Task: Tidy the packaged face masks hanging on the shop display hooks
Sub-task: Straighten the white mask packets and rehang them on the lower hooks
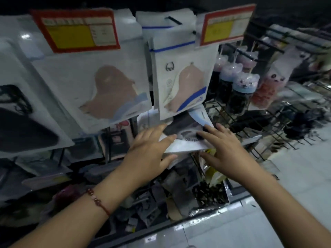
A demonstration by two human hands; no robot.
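A white packet with a dark mask (184, 135) hangs in the lower row at the centre, tilted up towards me. My left hand (150, 151) holds its left side, fingers on top and thumb underneath. My right hand (223, 149) holds its right side the same way, with fingers laid over the top. Above it hangs a white packet with a beige mask and blue stripe (182, 79). To its left hangs a larger packet with a brown mask (100, 86), and at the far left a packet with a black mask (23, 122).
Two red-and-yellow price tags (75, 29) (225, 24) sit on the hook ends above. Black wire racks (250, 126) with jars of small items (240, 93) stand to the right. More packets fill the lower shelf (179, 194). Pale floor tiles (295, 176) lie at the lower right.
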